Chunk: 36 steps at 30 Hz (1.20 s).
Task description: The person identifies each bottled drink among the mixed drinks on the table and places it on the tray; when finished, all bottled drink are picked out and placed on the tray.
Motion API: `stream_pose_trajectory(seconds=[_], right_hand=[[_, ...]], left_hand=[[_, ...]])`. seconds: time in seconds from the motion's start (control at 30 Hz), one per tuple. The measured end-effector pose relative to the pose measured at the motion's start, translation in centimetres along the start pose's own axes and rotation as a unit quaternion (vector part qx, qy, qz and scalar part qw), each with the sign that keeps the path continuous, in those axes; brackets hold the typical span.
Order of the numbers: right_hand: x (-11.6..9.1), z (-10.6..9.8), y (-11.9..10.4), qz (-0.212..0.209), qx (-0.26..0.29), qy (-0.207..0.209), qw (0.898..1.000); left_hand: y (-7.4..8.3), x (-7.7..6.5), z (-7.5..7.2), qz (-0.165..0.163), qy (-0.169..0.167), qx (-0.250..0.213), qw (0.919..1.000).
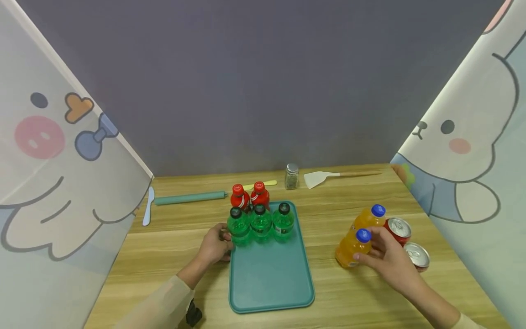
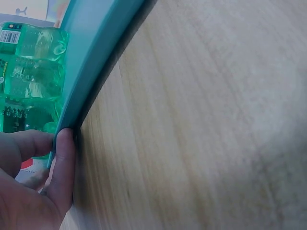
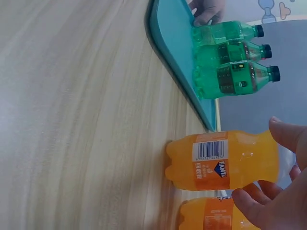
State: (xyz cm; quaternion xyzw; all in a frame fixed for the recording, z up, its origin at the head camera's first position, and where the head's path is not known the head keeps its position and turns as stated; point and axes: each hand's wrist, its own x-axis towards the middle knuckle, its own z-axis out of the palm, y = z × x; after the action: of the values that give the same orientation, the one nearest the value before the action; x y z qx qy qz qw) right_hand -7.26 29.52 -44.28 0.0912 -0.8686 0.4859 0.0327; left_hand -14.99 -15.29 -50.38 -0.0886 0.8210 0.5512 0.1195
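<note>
My left hand (image 1: 217,244) pinches the left rim of a teal tray (image 1: 271,278); the left wrist view shows thumb and finger (image 2: 66,155) on either side of that rim. Three green soda bottles (image 1: 261,224) with black caps stand in a row across the tray, and two red-capped bottles (image 1: 260,197) are behind them. On the right, my right hand (image 1: 388,260) holds an orange Fanta bottle (image 3: 211,160) around its upper part, thumb and fingers on opposite sides. A second orange bottle (image 1: 365,218) stands right behind it.
Two soda cans (image 1: 399,226) stand to the right of the orange bottles. Along the back lie a teal rolling pin (image 1: 191,198), a yellow knife (image 1: 269,183), a shaker jar (image 1: 291,177) and a white spatula (image 1: 316,178). A pale blue knife (image 1: 148,205) lies far left.
</note>
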Motion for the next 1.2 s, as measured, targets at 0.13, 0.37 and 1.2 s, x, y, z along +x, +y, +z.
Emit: stream_pose_trajectory(seconds=[0.13, 0.37, 1.2], right_hand=[[0.0, 0.1, 0.1, -0.008, -0.028, 0.007, 1.0], [0.0, 0.0, -0.2, -0.022, -0.079, 0.029, 0.996], [2.3, -0.3, -4.7, -0.064, -0.081, 0.024, 0.994]], left_hand=[[-0.1, 0.0, 0.0, -0.004, 0.0, -0.003, 1.0], [0.0, 0.0, 0.0, 0.0, -0.001, -0.001, 1.0], [0.2, -0.3, -0.1, 0.0, -0.008, 0.006, 0.9999]])
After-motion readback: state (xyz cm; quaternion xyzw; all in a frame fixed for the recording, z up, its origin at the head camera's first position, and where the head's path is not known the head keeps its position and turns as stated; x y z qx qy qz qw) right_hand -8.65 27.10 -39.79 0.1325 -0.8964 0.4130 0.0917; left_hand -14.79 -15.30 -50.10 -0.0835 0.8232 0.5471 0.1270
